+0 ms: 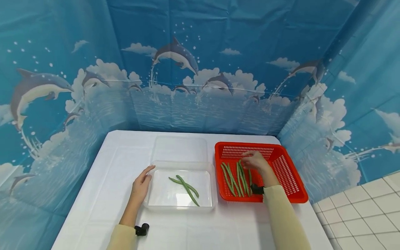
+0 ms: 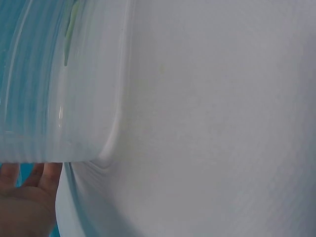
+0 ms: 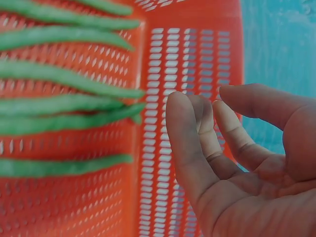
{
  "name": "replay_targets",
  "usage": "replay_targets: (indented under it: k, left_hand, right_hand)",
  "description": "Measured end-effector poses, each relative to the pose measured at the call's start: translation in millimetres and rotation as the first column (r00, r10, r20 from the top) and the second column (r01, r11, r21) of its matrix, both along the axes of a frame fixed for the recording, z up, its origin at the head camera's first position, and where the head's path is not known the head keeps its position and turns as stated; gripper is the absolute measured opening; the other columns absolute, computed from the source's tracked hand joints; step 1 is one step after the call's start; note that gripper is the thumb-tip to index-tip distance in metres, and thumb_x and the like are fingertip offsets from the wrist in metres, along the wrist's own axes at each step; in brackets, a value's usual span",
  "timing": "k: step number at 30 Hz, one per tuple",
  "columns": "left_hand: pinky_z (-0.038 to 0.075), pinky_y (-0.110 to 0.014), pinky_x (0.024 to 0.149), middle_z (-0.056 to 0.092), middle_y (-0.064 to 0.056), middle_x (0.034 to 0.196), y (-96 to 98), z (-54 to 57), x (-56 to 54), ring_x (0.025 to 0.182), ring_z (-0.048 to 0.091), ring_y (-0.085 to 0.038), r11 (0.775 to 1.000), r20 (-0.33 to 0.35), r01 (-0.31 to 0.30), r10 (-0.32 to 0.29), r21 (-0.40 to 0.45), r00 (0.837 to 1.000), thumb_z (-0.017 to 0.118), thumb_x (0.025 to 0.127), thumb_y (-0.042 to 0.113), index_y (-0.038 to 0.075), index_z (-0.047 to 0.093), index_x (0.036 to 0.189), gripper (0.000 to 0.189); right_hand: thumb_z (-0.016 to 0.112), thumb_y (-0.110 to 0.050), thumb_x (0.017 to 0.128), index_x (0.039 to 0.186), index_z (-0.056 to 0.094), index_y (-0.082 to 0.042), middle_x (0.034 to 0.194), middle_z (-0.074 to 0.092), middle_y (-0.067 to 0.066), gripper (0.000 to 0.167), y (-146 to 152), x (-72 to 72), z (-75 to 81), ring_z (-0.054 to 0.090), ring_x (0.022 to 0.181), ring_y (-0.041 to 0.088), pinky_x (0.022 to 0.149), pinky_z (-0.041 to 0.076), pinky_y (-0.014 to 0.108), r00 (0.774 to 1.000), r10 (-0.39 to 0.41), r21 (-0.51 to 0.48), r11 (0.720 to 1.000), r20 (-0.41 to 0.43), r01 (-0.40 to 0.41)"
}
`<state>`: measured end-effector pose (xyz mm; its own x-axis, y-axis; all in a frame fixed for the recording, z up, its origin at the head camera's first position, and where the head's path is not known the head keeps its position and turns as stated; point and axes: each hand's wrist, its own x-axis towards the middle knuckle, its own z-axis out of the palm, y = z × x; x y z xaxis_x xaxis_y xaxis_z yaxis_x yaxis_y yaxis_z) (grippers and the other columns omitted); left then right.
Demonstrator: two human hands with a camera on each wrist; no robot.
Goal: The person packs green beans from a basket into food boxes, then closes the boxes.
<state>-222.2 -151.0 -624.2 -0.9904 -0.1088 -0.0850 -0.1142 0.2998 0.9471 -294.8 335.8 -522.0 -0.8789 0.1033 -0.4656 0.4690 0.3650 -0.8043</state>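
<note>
My left hand [image 1: 141,185] rests against the left side of a clear plastic container [image 1: 158,194]. In the left wrist view its fingertips touch the container wall [image 2: 34,143]. Two green beans [image 1: 189,189] lie crossed on the container's floor. Over the red plastic basket [image 1: 292,184] hovers my right hand [image 1: 257,163], its fingers loosely bent and nothing held between them. Several green beans [image 1: 230,178] lie side by side in the left half of that basket. In the right wrist view the fingertips [image 3: 178,106] are just beyond the ends of the beans [image 3: 64,81].
A flat translucent lid [image 1: 180,147] lies behind the container on the white-covered table [image 1: 106,173]. The basket stands close to the container's right side. A blue dolphin-print curtain [image 1: 200,69] hangs behind the table and along both sides.
</note>
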Motion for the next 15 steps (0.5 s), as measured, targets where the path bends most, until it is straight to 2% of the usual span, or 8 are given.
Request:
replay_targets:
  k: [4, 8, 15]
  left_hand:
    - [0.027, -0.058, 0.134, 0.040, -0.006, 0.172, 1.0, 3.7, -1.3, 0.163, 0.030, -0.035, 1.000, -0.011, 0.002, -0.002, -0.006, 1.000, 0.043, 0.113, 0.022, 0.027, 0.058, 0.152, 0.042]
    - [0.027, -0.056, 0.134, 0.040, -0.006, 0.172, 1.3, 5.1, -0.1, 0.163, 0.029, -0.035, 1.000, -0.009, 0.007, -0.007, -0.005, 1.000, 0.043, 0.113, 0.021, 0.026, 0.058, 0.152, 0.042]
    - [0.026, -0.054, 0.135, 0.038, -0.006, 0.173, 1.7, 3.9, 2.5, 0.164, 0.028, -0.034, 1.000, 0.010, 0.015, -0.015, -0.008, 1.000, 0.042, 0.113, 0.021, 0.026, 0.057, 0.153, 0.043]
  right_hand:
    - [0.061, -0.009, 0.105, 0.149, 0.047, 0.009, 0.100, 0.070, 0.015, 0.050, 12, -0.7, -4.4, 0.070, 0.077, 0.017, 0.092, 0.067, 0.044, 1.000, -0.025, 0.019, 1.000, 0.005, 0.025]
    - [0.060, -0.007, 0.105, 0.144, 0.049, 0.011, 0.098, 0.068, 0.010, 0.045, 23, -0.4, -9.7, 0.067, 0.079, 0.018, 0.086, 0.068, 0.039, 0.999, -0.044, 0.040, 0.998, 0.017, 0.043]
    - [0.058, -0.005, 0.105, 0.138, 0.053, 0.012, 0.098, 0.067, 0.011, 0.037, 41, -1.7, -30.1, 0.067, 0.082, 0.019, 0.078, 0.068, 0.035, 0.997, -0.066, 0.071, 0.996, 0.050, 0.063]
